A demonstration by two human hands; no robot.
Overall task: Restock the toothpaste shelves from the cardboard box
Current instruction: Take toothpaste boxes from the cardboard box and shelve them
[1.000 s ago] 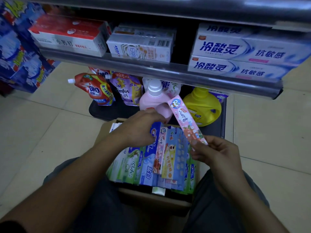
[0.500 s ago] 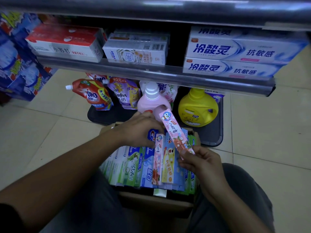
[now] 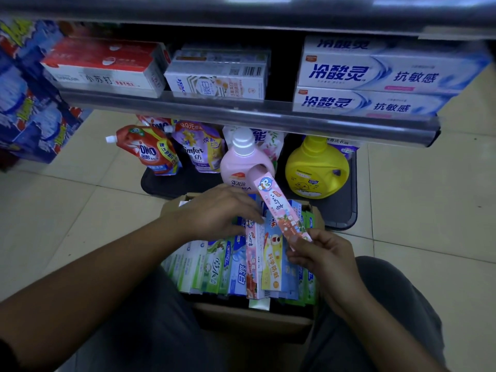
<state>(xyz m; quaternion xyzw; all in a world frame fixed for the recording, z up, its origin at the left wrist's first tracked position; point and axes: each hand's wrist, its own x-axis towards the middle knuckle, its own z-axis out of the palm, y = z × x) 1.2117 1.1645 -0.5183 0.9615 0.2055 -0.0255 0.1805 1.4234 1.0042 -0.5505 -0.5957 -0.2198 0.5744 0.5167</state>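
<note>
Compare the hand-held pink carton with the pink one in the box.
Held pink carton is lifted above the cardboard box, pinched by the right hand; boxed pink carton sits wedged between neighbours. Held one tilts diagonally; boxed one lies in line with its row. Same pink design.

Pink bottle [image 3: 243,163], yellow jug [image 3: 316,171], red pouch [image 3: 151,153]

Carton [image 3: 279,208] pink with a blue penguin; bottle [image 3: 241,167] pink, white-capped; jug [image 3: 316,170] yellow; cardboard box [image 3: 249,320] brown; boxes [image 3: 375,73] white with blue script; floor [image 3: 429,197] beige tiles.
</note>
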